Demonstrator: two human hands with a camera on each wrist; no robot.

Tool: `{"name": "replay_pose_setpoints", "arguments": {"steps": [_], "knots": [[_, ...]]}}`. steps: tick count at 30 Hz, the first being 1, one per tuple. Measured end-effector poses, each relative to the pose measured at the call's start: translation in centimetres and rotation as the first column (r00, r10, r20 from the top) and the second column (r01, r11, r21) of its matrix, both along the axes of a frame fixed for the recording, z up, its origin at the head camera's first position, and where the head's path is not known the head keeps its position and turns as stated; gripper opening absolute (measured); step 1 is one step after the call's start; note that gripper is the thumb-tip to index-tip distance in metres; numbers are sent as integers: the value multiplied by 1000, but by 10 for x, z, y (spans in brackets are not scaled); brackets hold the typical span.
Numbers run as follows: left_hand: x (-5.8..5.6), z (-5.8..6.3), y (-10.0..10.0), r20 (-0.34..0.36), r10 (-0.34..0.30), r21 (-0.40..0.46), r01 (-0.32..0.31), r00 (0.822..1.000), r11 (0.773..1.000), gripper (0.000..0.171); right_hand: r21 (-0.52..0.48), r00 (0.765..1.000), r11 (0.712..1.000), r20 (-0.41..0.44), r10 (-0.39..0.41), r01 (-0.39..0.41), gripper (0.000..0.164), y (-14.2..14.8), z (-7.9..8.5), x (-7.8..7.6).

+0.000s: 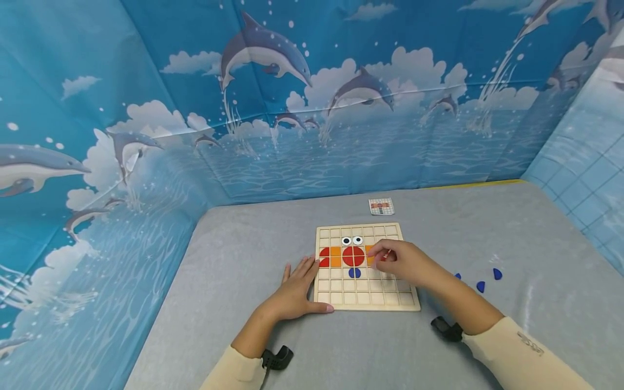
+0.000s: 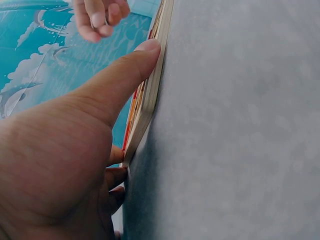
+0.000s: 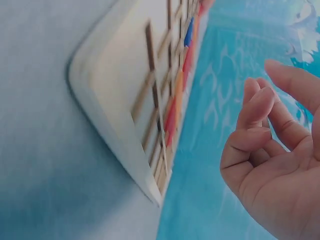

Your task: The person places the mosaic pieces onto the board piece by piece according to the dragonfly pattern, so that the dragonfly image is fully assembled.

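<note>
A square wooden grid board [image 1: 341, 299] lies on the grey table. On it are two eye pieces [image 1: 346, 241], a red circle of quarter pieces [image 1: 353, 257], orange squares [image 1: 335, 257], red quarter pieces [image 1: 324, 262] at the left side and blue pieces [image 1: 355, 273] below the circle. My left hand [image 1: 294, 295] rests spread at the board's near left corner, its thumb along the front edge and fingers at the left edge. Over the board's right side hovers my right hand [image 1: 401, 260], fingers loosely bent, thumb apart from them; no piece shows between them in the right wrist view.
Several loose blue pieces [image 1: 497, 274] lie right of the board, partly behind the right forearm. A small picture card [image 1: 381, 206] with a grid pattern sits beyond the board. A dolphin-print curtain [image 1: 292, 162] hangs along the table's far side.
</note>
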State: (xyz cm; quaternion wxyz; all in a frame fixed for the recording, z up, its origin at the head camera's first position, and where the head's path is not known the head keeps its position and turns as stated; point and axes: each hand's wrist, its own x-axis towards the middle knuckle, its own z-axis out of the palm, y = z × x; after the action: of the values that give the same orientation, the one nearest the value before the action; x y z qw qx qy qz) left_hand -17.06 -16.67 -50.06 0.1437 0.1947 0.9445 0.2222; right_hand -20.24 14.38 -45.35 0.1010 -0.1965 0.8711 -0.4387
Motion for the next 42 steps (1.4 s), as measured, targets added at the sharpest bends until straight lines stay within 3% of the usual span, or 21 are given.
{"name": "replay_pose_setpoints", "arguments": {"steps": [9,16,29,42], "knots": [[0,-1,-1,-5,-1,9,1,1000,1000,117,47,996,995,38,-86,84,22,40,17,6],[-1,-3,-2,-10,-1,-1,1,1000,1000,117,88,991,988,44,-129,125,26,77,20,8],[-1,-2,-1,-7,-1,-3,0,1000,1000,117,155,984,987,164,-73,47,32,131,-5,4],[-2,-4,-1,-5,8,1,-8,1000,1000,118,211,969,977,246,-39,-14,32,147,-20,1]]}}
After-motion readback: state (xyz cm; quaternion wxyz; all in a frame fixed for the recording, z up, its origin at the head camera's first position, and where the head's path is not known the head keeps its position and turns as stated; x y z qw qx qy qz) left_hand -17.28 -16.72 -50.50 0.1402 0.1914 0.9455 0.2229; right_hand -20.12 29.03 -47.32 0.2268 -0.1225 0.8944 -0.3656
